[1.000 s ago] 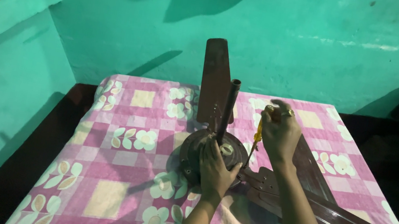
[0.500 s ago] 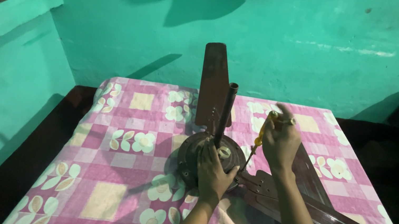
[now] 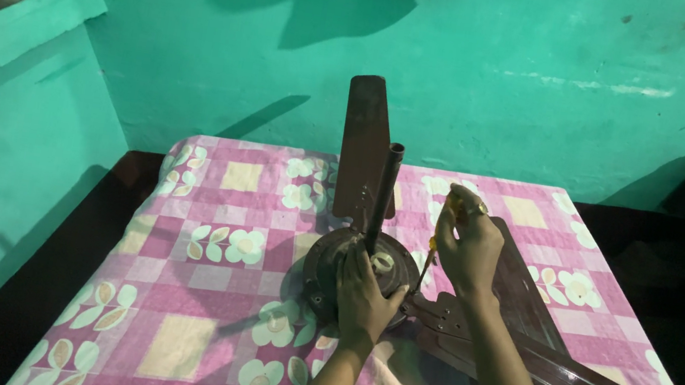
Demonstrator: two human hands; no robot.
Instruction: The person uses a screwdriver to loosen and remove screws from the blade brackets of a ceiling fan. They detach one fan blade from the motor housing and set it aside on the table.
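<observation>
Right hand (image 3: 466, 249) pinches a screwdriver (image 3: 429, 254) upright, tip down beside the fan hub (image 3: 349, 269); left hand (image 3: 365, 292) lies flat on the hub, steadying it on the bed (image 3: 199, 289).

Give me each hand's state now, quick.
Left hand: open, palm pressed on the brown fan motor housing.
Right hand: closed around a yellow-handled screwdriver, tip down at the housing.
</observation>
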